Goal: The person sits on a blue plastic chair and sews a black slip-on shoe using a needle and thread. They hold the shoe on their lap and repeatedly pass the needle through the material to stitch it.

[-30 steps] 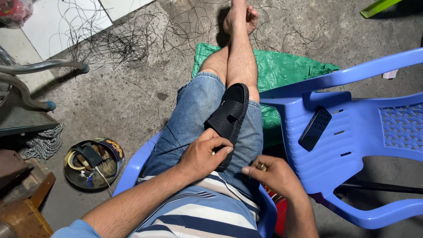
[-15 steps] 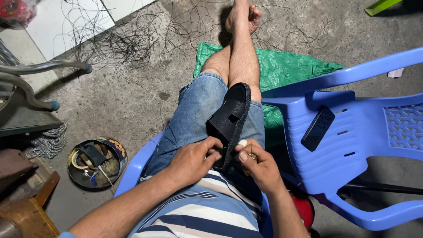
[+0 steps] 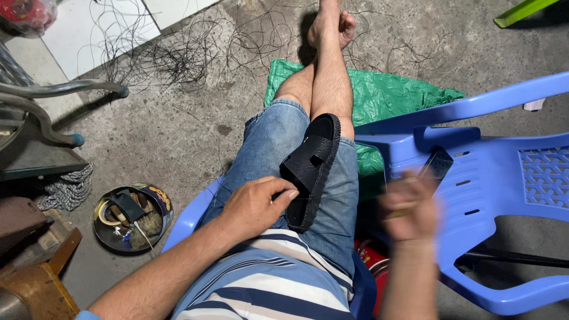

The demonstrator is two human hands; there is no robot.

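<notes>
1. The left hand (image 3: 256, 204) rests on the lap with its fingers (image 3: 283, 192) pressed against the near edge of a black sandal (image 3: 311, 169), steadying it; the thumb side is hidden, so whether it truly pinches the sole cannot be told.
2. The black sandal lies on the person's right thigh, on the denim shorts (image 3: 278, 151), sole edge turned up and its toe pointing toward 12 o'clock.
3. The right hand (image 3: 409, 207) is lifted at 3 o'clock of the sandal, well apart from it. It is blurred; the fingers look curled around something small, but what it is and how tightly it is held cannot be told.
4. Just behind the right hand, at 1 o'clock of it, a dark phone (image 3: 435, 166) lies on the seat of a blue plastic chair (image 3: 504, 178).
5. At 12 o'clock of the sandal, a crumpled green plastic sheet (image 3: 385, 95) lies on the concrete floor beneath the crossed legs.
6. At 9 o'clock of the left hand, a round tin (image 3: 131, 216) sits on the floor, holding tools and odds and ends.
7. At 11 o'clock, loose black threads (image 3: 172, 56) are scattered over the floor near a white tile.
</notes>
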